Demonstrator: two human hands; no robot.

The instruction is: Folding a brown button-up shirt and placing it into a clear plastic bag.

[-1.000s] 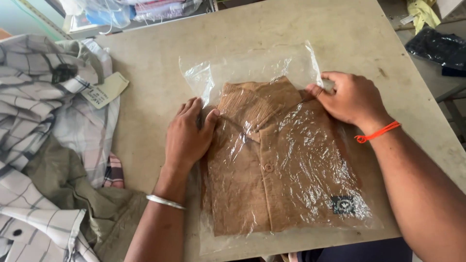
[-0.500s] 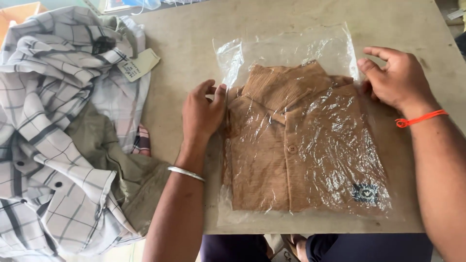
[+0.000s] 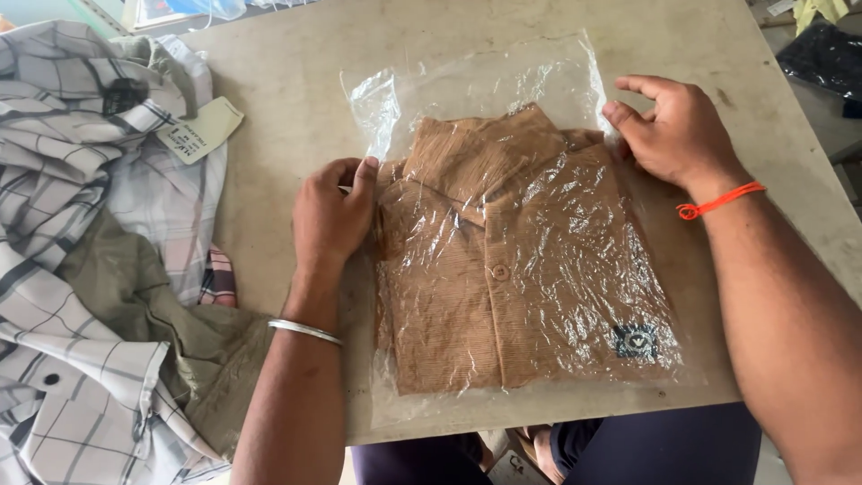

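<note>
A folded brown shirt (image 3: 512, 260) lies inside a clear plastic bag (image 3: 485, 90) on a beige table (image 3: 287, 117). The collar end points away from me and the bag's empty open end extends beyond it. My left hand (image 3: 330, 216) presses on the bag's left edge beside the collar, fingers curled against the plastic. My right hand (image 3: 673, 130) rests on the bag's upper right corner, fingertips on the plastic and fingers spread. A silver bangle circles my left wrist and an orange thread my right wrist.
A heap of checked shirts and olive cloth (image 3: 90, 269) with a paper tag (image 3: 199, 130) covers the table's left side. Dark fabric (image 3: 826, 58) lies off the table at the upper right. The table's near edge runs just below the bag.
The view has shifted, so the bag now sits nearer the middle. My right hand has lifted its fingers off the bag's corner slightly; my left hand stays at the left edge.
</note>
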